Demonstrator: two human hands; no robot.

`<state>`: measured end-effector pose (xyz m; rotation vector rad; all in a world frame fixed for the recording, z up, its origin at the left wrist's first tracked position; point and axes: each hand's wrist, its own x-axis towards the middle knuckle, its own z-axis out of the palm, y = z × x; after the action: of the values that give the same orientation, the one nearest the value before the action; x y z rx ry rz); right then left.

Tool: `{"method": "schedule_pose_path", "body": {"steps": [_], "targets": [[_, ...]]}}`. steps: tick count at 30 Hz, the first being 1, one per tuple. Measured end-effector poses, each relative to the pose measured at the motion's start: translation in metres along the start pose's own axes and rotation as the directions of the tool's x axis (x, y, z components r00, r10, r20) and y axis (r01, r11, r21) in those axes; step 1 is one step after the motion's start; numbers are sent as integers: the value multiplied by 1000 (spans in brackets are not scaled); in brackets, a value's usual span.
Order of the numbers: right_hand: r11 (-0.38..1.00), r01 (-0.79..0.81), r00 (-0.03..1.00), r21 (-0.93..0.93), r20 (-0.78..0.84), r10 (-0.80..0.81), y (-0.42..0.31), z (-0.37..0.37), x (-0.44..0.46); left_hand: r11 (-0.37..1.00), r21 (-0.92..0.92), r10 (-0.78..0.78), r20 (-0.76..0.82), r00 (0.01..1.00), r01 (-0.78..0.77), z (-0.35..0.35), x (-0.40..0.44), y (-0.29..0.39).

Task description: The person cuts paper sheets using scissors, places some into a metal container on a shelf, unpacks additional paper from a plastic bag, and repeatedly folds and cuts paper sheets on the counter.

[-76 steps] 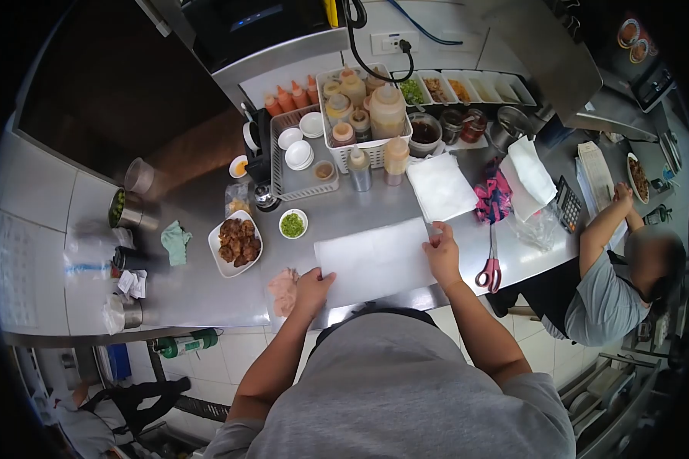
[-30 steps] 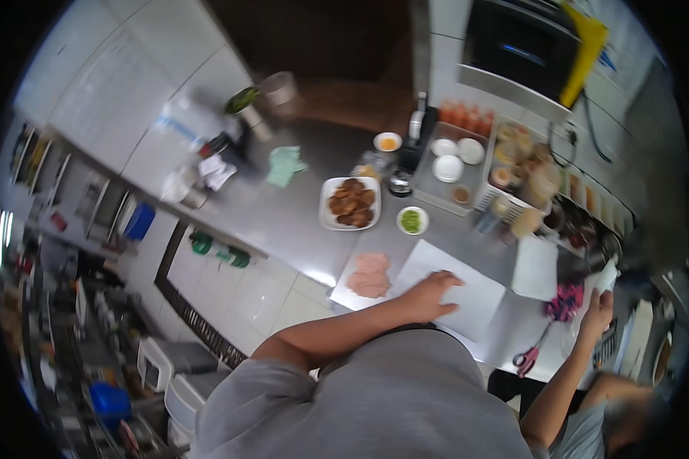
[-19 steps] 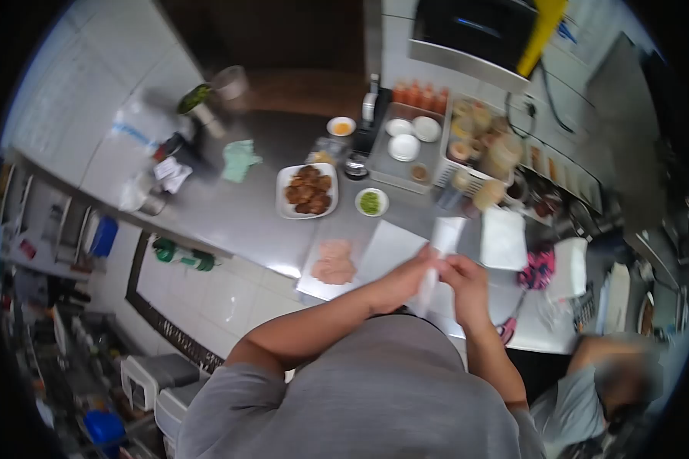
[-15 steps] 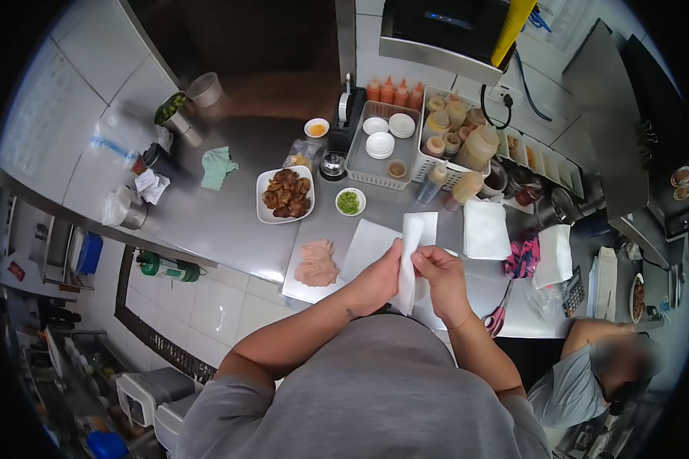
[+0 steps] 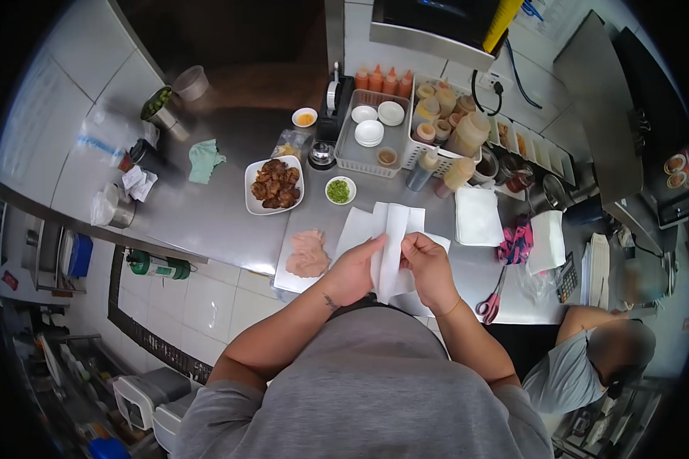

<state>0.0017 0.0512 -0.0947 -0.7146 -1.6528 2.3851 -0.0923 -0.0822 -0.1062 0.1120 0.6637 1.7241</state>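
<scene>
My left hand [image 5: 358,269] and my right hand [image 5: 429,269] pinch a white folded paper [image 5: 393,239] from both sides, close in front of my body. Its folded strip stands nearly upright between the thumbs and fingers. Under and behind it, white sheets [image 5: 354,229] lie on the steel counter. Left of my left hand is a crumpled pink cloth [image 5: 308,254]. A stack of white napkins [image 5: 478,216] sits beyond my right hand, with pink-handled scissors [image 5: 489,307] nearer the front edge.
At the back left stand a square dish of browned meat pieces [image 5: 275,185] and a small bowl of chopped greens [image 5: 340,190]. Farther back are a tray with small white dishes [image 5: 371,164] and a basket of sauce bottles [image 5: 444,115]. Another person [image 5: 582,363] is at the right.
The folded paper now looks wider and more opened out between my hands, where it was a narrow strip. My hands have spread slightly, and the view has shifted a little.
</scene>
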Motion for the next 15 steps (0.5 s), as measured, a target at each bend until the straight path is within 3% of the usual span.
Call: {"method": "schedule_pose_path", "body": {"steps": [7, 15], "targets": [[983, -40, 998, 178, -34, 47, 10, -19, -4, 992, -4, -129, -138, 982, 129, -11, 9, -6], [947, -59, 993, 315, -82, 88, 25, -45, -5, 970, -65, -242, -193, 951, 234, -40, 30, -20]]}}
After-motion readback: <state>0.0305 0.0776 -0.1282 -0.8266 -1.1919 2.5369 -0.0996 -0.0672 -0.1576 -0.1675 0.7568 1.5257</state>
